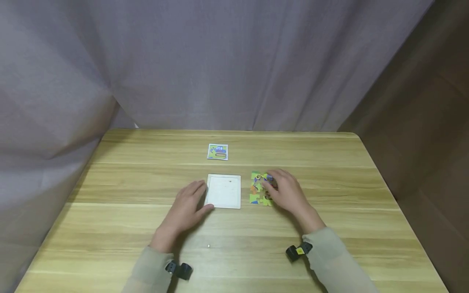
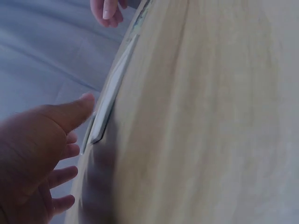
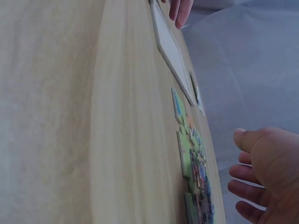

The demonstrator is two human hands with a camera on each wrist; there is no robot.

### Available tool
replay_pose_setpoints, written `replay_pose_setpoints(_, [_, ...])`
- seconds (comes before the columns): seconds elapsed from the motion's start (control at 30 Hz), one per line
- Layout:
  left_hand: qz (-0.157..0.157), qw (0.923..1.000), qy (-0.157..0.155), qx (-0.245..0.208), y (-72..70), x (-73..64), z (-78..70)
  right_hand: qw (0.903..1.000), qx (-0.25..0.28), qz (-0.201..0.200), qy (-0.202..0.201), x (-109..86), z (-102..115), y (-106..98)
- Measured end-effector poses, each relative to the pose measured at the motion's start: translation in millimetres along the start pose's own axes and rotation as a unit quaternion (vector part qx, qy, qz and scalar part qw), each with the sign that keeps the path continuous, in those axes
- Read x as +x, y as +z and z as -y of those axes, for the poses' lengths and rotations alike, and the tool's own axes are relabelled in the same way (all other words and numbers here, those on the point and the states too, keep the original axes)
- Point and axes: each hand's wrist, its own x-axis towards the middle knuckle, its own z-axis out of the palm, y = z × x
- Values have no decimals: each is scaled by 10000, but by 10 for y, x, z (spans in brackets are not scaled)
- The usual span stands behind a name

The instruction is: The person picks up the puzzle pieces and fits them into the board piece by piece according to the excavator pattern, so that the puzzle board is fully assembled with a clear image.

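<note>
Two pale sleeves come in from the near side, the left sleeve at the near left and the right sleeve at the near right. Behind everything hangs a big grey curtain, and a darker brown cloth hangs at the far right. Next in size is the wooden table, with light and dark stripes that run from side to side.

The left hand is by the left side of the white puzzle board. Its thumb is spread wide from the fingers and is beside the near left corner. I cannot tell if the fingertips touch the edge. The right hand is over the puzzle pieces. Its fingers are softly bent, with a gap between them and the thumb. I cannot tell if the tips touch a piece.

The white puzzle board lies flat between the two hands. It has a thin rim and a little dark mark near its far right corner. The puzzle pieces lie just right of the board, partly under the right hand. They are mostly green, with bits of blue and orange.

A black wrist camera is by the left sleeve. The picture card lies past the board, toward the far side, and shows a blue digger on green. Smallest is a white speck on the near part of the table.
</note>
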Motion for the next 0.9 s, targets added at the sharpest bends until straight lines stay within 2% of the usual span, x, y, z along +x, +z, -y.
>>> replay_pose_setpoints(0.27, [116, 9999, -7, 125, 75, 10, -14, 9997, -76, 176, -171, 133, -49, 73])
replay_pose_setpoints(0.5, [29, 9995, 69, 312, 107, 22, -47, 9993, -61, 233, -281, 231, -47, 84])
replay_pose_setpoints(0.9, [-96, 9996, 101, 265, 103, 8, -82, 9966, -390, 718, -41, 403, -59, 133])
